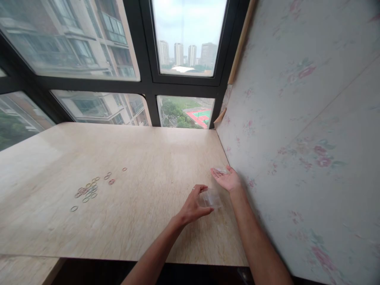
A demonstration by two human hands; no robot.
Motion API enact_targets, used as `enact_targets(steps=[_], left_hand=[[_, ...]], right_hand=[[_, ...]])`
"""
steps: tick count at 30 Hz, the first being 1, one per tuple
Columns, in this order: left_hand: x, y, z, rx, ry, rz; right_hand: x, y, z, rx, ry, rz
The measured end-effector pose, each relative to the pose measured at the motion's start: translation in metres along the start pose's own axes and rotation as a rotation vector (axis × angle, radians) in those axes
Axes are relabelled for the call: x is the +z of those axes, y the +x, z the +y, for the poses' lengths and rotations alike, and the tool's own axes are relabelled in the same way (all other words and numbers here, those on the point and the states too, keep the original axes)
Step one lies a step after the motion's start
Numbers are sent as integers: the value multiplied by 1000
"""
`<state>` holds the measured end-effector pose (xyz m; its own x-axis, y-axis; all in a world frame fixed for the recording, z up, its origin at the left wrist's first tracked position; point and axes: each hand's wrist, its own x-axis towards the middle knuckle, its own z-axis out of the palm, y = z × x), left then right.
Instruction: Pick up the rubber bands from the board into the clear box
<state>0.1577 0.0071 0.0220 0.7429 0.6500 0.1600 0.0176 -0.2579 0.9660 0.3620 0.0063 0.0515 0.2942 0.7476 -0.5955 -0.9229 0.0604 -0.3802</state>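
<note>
My left hand curls its thumb and fingers around a small clear plastic container, low over the right part of the counter. The container looks tipped on its side, and I cannot make out anything in it. Beyond it, close to the wall, my right hand is turned palm up. A thin clear plastic piece, apparently a lid, lies across its fingers. Well to the left, several small coloured rubber bands lie in a loose cluster, with a few apart from it.
The marble-patterned counter runs back to dark-framed windows. A flower-papered wall borders it closely on the right, beside my right forearm. The counter's front edge lies below my forearms, with a dark gap under it.
</note>
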Motion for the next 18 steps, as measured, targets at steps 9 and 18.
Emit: enact_targets(steps=[9,18], left_hand=[[10,28,-21,17,235,-55],[19,36,-27,24,494,-38]], right_hand=[[13,-11,-18,-42,45,20],[12,-71,-3,-120,-28,0]])
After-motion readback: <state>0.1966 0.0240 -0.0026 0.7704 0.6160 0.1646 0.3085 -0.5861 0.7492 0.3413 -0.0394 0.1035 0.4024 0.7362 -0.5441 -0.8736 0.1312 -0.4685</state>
